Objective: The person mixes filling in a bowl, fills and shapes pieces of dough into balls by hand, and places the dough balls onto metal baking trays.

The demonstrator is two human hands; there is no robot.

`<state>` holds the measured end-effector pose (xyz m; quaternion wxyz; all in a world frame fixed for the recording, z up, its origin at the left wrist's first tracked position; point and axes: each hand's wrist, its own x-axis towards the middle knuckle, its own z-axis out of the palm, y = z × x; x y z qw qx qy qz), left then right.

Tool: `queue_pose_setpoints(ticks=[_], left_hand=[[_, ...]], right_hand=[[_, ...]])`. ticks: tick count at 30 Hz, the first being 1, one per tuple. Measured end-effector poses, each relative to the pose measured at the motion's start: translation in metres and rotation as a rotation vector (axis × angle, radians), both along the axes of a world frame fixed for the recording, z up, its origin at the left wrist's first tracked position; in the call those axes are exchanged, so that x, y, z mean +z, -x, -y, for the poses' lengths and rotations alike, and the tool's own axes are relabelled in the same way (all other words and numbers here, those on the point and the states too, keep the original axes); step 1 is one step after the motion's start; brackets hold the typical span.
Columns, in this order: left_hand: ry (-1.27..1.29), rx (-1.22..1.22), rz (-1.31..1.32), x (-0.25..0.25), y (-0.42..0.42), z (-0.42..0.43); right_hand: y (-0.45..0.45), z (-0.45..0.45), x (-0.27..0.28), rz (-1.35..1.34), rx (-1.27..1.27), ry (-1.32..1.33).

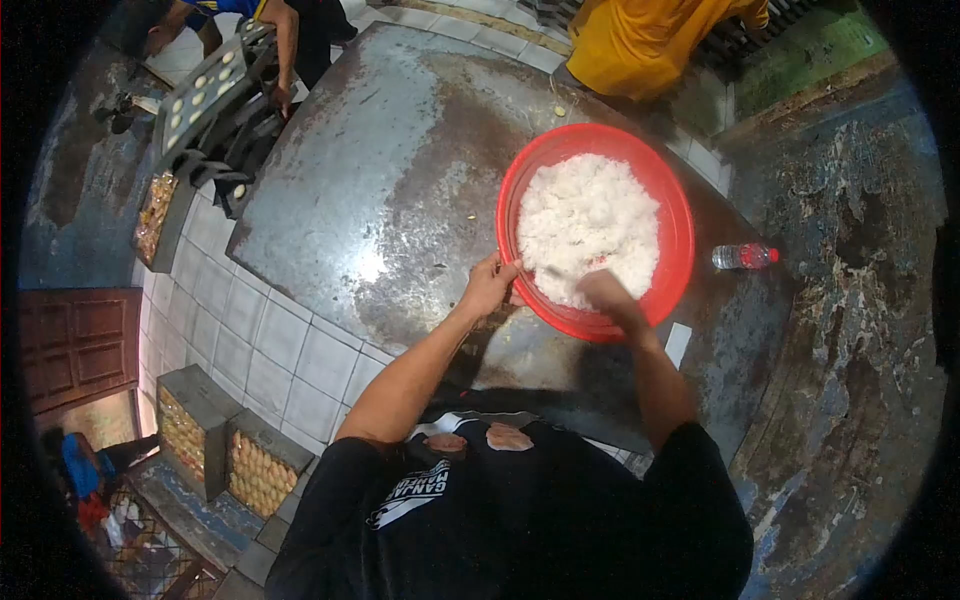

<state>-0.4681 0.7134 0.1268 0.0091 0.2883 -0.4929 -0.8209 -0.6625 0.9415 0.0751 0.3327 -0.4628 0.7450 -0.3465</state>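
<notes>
While my left hand (490, 287) pinches the red basin (683, 225), I can't tell my blurred right hand's (606, 291) grip; the uneven white heap (588, 210) looks only part-worked.

Middling, even light lay over my table (400, 150), with one hard white glare on its bare metal, left of the tub (683, 225); I couldn't tell where the source was. The flour-white heap (590, 215) was the brightest broad patch, pale but softly shaded. A dark shadow spread on the metal below the tub, between my forearms. My right hand (607, 292) was smeared by motion blur, while my left hand (490, 285) came out fairly sharp. My shirt (560, 520) sank to near black. The view was strongly rounded: the tiles (300, 365) bowed, the door (80, 340) leaned dim and soft near the rim, and the corners went black
</notes>
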Motion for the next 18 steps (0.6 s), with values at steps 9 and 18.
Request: queue_pose_setpoints(ticks=[9,18], left_hand=[[-0.002,-0.008,0.010,0.012,-0.002,-0.001],[-0.058,0.008,-0.011,0.007,-0.002,-0.001]], right_hand=[[0.064,0.023,-0.028,0.434,-0.703,0.003],[0.008,-0.004,0.010,-0.414,0.389,-0.392]])
